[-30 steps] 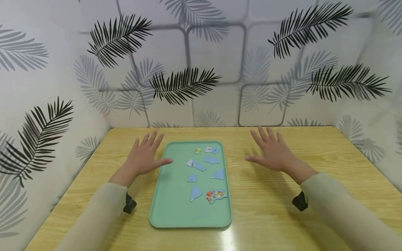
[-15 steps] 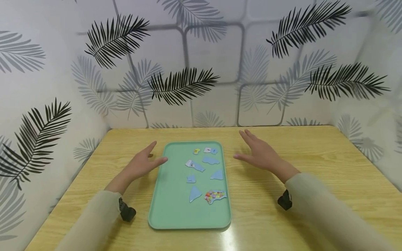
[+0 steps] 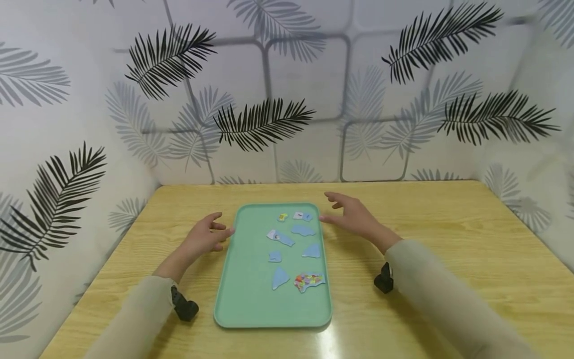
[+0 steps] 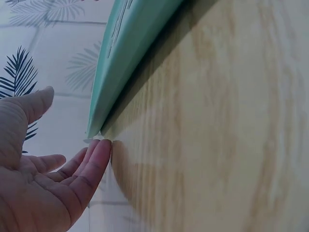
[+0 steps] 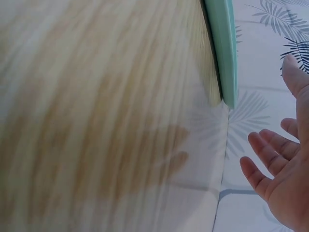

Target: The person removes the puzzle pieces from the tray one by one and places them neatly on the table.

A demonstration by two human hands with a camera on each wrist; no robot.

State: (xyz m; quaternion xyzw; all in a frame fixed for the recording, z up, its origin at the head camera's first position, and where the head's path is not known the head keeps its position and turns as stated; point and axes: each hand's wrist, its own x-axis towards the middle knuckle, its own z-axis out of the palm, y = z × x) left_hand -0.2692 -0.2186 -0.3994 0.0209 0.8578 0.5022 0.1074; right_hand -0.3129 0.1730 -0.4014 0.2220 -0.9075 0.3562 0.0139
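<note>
A green tray (image 3: 251,299) lies lengthwise on the wooden table, with several flat paper-like pieces on its right half. Among them are a multicoloured piece (image 3: 309,281), a small yellow one (image 3: 282,217), a long blue-and-white one (image 3: 280,238) and plain blue ones such as the triangle (image 3: 280,277). My left hand (image 3: 204,237) is at the tray's left edge, fingers loosely bent and holding nothing. Near the upper right corner is my right hand (image 3: 352,215), its thumb overlapping the rim in the head view. In the right wrist view its fingers (image 5: 270,150) spread loosely, apart from the tray.
The pale wood table (image 3: 426,224) extends on both sides of the tray. A wall with leaf prints (image 3: 309,89) stands behind it, and another wall runs along the left. A black wrist device (image 3: 184,304) is strapped at each sleeve cuff.
Both hands have gone from widely spread fingers to looser, bent ones. The right hand has moved left to the tray's edge; the left hand has shifted slightly down. The pieces lie as before.
</note>
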